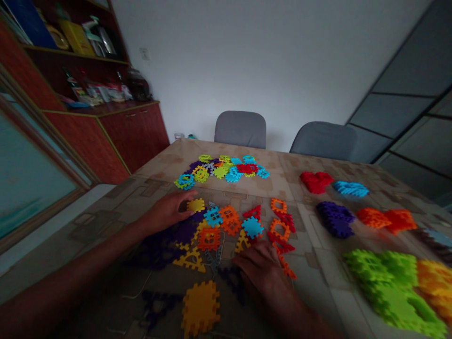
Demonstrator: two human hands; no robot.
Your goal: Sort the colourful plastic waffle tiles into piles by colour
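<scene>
My left hand (171, 209) has its thumb and forefinger around the edges of a yellow square interlocking tile (196, 205). My right hand (263, 268) is low over the table with its fingers curled down, and whatever they grip is hidden. Close to its fingertips are a yellow triangle tile (242, 241), a dark purple triangle (232, 280) and a light blue tile (252, 227). Between the hands lie orange window tiles (209, 238), a blue window tile (213, 216) and another yellow triangle (190, 259). A larger yellow square (201, 308) sits near the front.
A mixed heap of tiles (222, 169) lies farther back. Orange and red pieces (280, 230) form a column right of centre. Sorted stacks of red (316, 182), blue (351, 189), purple (335, 219), orange (386, 220) and green (391, 282) tiles stand right. Two grey chairs (240, 128) are behind the table.
</scene>
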